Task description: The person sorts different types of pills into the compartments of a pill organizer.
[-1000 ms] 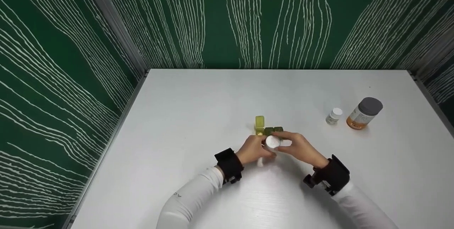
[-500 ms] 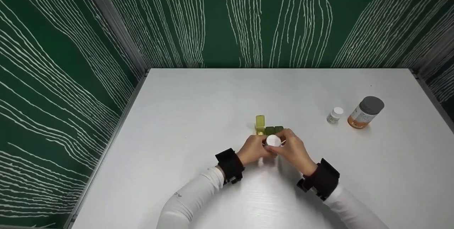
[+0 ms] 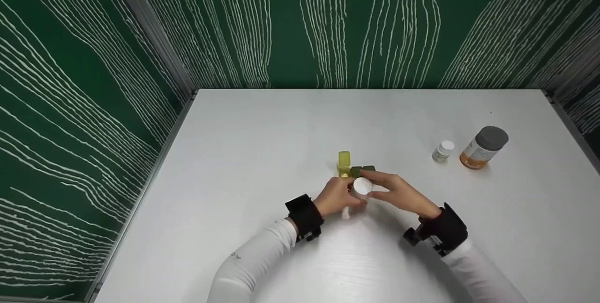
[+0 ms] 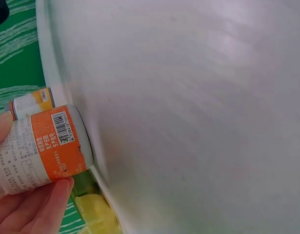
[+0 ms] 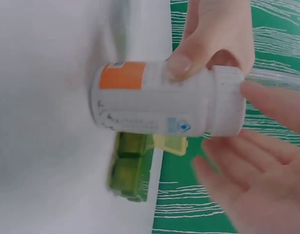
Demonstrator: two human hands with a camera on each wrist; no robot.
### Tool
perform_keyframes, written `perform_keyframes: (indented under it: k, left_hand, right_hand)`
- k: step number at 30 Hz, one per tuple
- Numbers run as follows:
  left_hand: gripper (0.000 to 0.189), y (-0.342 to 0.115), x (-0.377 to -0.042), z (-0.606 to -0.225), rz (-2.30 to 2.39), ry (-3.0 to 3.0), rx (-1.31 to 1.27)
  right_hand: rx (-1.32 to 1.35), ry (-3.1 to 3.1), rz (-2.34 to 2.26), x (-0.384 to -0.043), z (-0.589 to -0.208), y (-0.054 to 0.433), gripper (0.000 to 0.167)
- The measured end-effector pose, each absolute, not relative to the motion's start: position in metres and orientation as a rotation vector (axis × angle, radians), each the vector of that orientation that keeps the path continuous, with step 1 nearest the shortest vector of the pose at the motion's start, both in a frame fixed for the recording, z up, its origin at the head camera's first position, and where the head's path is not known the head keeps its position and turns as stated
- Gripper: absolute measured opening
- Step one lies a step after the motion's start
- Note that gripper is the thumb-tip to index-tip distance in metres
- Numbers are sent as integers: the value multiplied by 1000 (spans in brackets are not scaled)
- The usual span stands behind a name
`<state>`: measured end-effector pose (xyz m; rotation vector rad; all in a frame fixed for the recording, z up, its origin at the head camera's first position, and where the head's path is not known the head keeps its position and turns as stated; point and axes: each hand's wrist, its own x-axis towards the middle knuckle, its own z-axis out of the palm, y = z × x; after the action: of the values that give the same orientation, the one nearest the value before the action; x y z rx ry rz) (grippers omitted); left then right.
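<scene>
A white pill bottle with an orange label (image 4: 57, 146) stands upright near the table's middle, and my left hand (image 3: 335, 196) grips its body, thumb on one side and fingers on the other. Its ribbed white cap (image 5: 229, 101) is on the bottle. My right hand (image 3: 398, 191) has its thumb and fingers on opposite sides of that cap, the fingertips partly hidden behind it in the right wrist view. Just behind the bottle lies a pill organizer with green lids (image 5: 129, 161); one yellow compartment's lid (image 3: 344, 158) stands raised. My left hand and the bottle hide part of the organizer.
At the right of the white table (image 3: 243, 153) stand a small white-capped bottle (image 3: 443, 151) and a larger orange-and-white jar with a grey lid (image 3: 483, 147). Green walls with white streaks (image 3: 304, 26) border the table. A small whitish shape (image 3: 346, 212) below my left hand is unclear.
Half a second ago my right hand was turned inward around the cap; now it has swung back outward, its fingers straighter. My left hand and the bottle keep their place.
</scene>
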<state>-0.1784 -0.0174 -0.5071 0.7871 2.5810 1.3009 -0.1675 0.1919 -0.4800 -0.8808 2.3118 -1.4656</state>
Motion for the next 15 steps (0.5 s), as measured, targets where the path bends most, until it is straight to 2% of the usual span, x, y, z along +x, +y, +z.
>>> perform_keyframes:
  k: [9,15]
  left_hand:
    - [41,-18,-180,-509,1288,2600,826]
    - [34,-18,-178,-509,1274,2631,856]
  right_hand:
    - [-738,2568,-1541,-163,-490,179,45]
    - [-554,2769,-1560,-154,-495,165,35]
